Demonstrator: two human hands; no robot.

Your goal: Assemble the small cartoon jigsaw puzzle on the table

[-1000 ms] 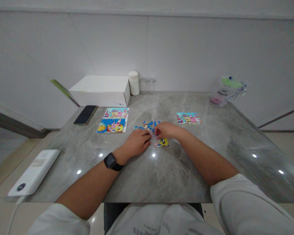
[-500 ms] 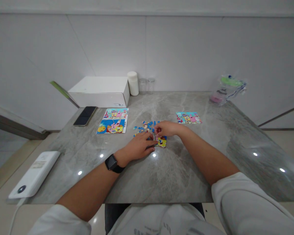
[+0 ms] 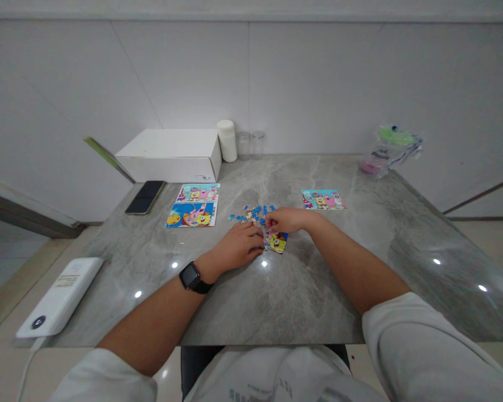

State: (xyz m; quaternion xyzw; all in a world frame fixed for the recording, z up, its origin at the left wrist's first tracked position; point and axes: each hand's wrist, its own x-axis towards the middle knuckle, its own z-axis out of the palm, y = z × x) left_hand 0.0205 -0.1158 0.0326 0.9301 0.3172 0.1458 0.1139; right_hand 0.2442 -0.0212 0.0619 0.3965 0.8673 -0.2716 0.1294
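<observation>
A small joined section of a jigsaw puzzle (image 3: pixel 277 242), yellow, pink and blue, lies on the grey table in front of me. Along its left edge rests my left hand (image 3: pixel 242 245), palm down with fingers loosely bent and spread, gripping nothing visible. My right hand (image 3: pixel 284 220) is above the section's far edge, its thumb and fingers pinched together. Whatever is between those fingertips is too small and covered to make out. Just beyond both hands is a scatter of loose puzzle pieces (image 3: pixel 254 214), mostly blue, partly hidden by the fingers.
A two-picture sheet (image 3: pixel 193 206) and a phone (image 3: pixel 145 197) lie to the left, a single picture card (image 3: pixel 323 199) to the right. Behind stand a white box (image 3: pixel 170 156), a white bottle (image 3: pixel 227 141) and two glasses (image 3: pixel 250 146). A plastic bag (image 3: pixel 389 152) and white power bank (image 3: pixel 61 296) sit near the edges.
My left fingers have drawn back left off the joined section, leaving more of it uncovered. My right hand stays pinched at nearly the same spot.
</observation>
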